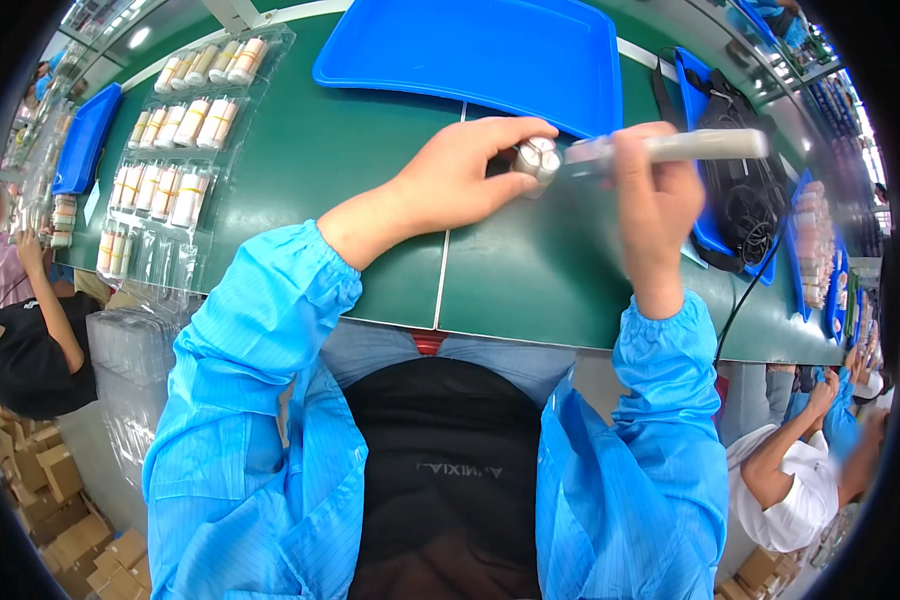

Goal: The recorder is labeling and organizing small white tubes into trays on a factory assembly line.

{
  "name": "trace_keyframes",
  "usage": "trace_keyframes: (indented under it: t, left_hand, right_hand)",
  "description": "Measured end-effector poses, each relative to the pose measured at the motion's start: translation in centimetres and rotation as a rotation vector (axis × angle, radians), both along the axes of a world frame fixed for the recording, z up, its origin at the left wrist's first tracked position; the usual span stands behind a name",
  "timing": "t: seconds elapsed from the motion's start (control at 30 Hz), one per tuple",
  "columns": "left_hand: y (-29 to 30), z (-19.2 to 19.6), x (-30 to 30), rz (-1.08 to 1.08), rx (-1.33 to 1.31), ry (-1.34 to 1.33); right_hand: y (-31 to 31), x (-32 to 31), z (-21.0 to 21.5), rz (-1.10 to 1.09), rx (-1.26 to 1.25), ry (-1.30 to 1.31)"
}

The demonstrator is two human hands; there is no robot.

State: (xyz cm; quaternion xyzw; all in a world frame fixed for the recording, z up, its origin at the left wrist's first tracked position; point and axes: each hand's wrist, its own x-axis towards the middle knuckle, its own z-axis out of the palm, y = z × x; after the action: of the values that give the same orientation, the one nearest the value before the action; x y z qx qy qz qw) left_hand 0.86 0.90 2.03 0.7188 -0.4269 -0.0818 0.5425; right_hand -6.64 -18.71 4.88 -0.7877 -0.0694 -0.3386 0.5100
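Observation:
My left hand (460,170) grips a small bundle of cylinders (537,160) with round silvery ends turned upward, held just above the green table. Level with it on the right, my right hand (653,185) is closed around a pale grey, stick-shaped hand tool (705,146). The tool's narrower end points left toward the bundle, with a small gap between them. Motion blurs this tool, so its exact kind does not show.
A large blue tray (470,45) lies behind my hands on the green table (370,135). At left, clear plastic trays (185,170) hold rows of yellow-banded white cylinders. A black cable bundle (745,190) sits in another blue tray at right. Co-workers are on both sides.

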Motion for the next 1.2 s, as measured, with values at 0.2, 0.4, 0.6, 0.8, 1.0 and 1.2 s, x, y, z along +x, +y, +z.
trace_keyframes:
  t: [0.2,0.4,0.6,0.8,1.0,1.2]
  left_hand:
    - [0.7,0.2,1.7,-0.262,-0.228,0.689]
    - [1.0,0.4,2.0,-0.371,-0.355,0.851]
    - [1.1,0.1,2.0,-0.401,-0.165,0.603]
    - [1.1,0.9,0.6,-0.268,-0.001,-0.025]
    - [0.8,1.3,0.0,-0.102,0.096,-0.259]
    - [0.8,1.4,-0.3,0.035,0.12,-0.131]
  right_hand:
    - [-1.0,0.2,0.5,-0.016,0.335,0.039]
    - [-0.8,0.4,0.2,-0.02,0.311,0.076]
    - [-0.8,0.2,0.3,-0.043,0.24,0.064]
    - [-0.9,0.1,0.0,-0.049,0.176,0.09]
    - [-0.1,-0.6,0.4,0.057,0.218,0.095]
    - [0.2,-0.4,-0.4,0.135,0.074,-0.009]
